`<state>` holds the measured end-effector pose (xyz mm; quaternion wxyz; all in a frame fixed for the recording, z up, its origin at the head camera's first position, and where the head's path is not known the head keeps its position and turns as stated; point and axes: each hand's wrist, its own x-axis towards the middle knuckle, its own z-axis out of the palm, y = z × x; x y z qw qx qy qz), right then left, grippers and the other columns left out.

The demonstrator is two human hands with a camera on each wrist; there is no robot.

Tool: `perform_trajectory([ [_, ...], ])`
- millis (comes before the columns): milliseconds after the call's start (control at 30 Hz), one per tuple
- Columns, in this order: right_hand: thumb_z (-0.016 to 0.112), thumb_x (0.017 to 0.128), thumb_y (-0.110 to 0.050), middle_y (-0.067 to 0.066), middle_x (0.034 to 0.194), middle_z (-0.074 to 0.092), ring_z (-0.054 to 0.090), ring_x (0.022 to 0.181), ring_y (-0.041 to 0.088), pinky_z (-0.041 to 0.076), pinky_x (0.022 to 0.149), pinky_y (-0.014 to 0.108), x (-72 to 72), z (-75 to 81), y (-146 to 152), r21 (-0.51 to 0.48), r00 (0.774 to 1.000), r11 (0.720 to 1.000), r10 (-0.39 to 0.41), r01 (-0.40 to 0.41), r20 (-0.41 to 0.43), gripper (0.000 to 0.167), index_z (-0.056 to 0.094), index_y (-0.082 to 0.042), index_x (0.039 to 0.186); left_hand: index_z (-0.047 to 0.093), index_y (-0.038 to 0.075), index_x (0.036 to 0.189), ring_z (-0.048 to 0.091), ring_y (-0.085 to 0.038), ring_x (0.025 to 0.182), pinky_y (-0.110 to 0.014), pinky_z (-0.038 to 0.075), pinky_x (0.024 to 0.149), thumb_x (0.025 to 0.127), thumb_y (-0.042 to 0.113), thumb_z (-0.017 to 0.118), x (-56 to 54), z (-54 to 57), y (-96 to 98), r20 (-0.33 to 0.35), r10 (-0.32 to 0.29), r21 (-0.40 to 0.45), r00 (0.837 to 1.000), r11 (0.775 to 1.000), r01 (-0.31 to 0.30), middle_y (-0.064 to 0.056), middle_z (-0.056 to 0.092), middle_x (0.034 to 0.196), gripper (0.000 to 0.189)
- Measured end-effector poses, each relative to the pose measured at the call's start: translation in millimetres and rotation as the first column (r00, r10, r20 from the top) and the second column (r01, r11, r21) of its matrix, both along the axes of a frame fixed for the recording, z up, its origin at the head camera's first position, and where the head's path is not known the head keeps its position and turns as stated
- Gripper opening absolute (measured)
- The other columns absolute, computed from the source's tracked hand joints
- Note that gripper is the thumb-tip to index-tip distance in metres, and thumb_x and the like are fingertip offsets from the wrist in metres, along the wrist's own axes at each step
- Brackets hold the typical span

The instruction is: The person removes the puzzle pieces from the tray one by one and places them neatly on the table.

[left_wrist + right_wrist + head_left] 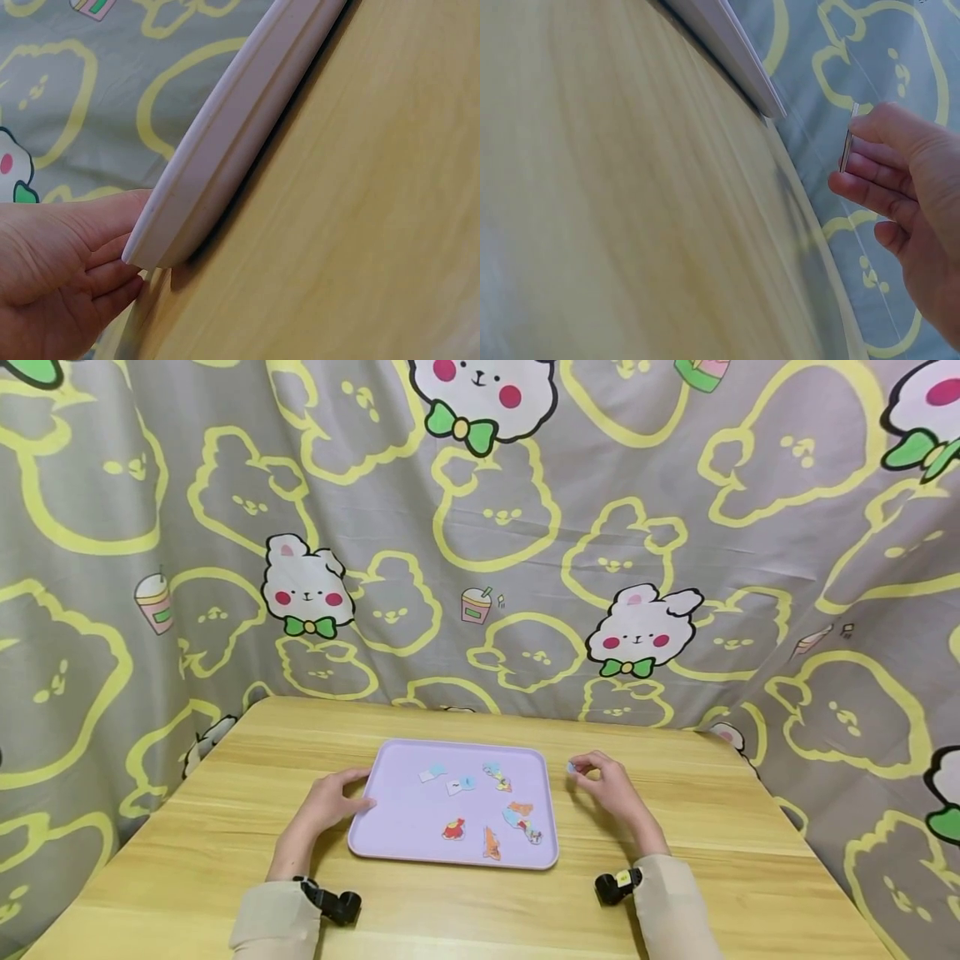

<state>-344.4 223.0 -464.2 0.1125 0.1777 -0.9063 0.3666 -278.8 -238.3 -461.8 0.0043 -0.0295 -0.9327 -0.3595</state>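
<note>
A lilac tray lies on the wooden table with several small flat picture pieces on it. My left hand grips its left edge; in the left wrist view the thumb lies over the tray rim and the other fingers are at the side and below. Off the tray's right side, my right hand pinches a small flat piece, seen edge-on in the right wrist view. In the head view a bluish bit of it shows at the fingertips. Its printed face is hidden.
On the tray lie a red piece, an orange piece, a joined orange, blue and red cluster, a blue-yellow cluster and white-blue pieces at centre. A patterned curtain hangs behind the table.
</note>
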Motion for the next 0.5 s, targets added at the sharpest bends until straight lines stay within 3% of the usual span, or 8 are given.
perform_trajectory([
  [500, 0.069, 0.088, -0.008, 0.005, 0.092, 0.067, 0.062, 0.086, 0.017, 0.054, 0.075, 0.03, -6.2, -1.7, -1.5, 0.097, 0.999, 0.995, 0.036, -0.034, -0.013, 0.018, 0.071, 0.0, 0.104, 0.055, 0.002, 0.137, 0.04, -0.05, 0.135, -0.061, 0.035, 0.113, 0.087, 0.018, 0.073, -1.7, -0.4, 0.0, 0.003, 0.007, 0.007, 1.0, 1.0, -0.007, -0.026, 0.052, 0.142, 0.056],
])
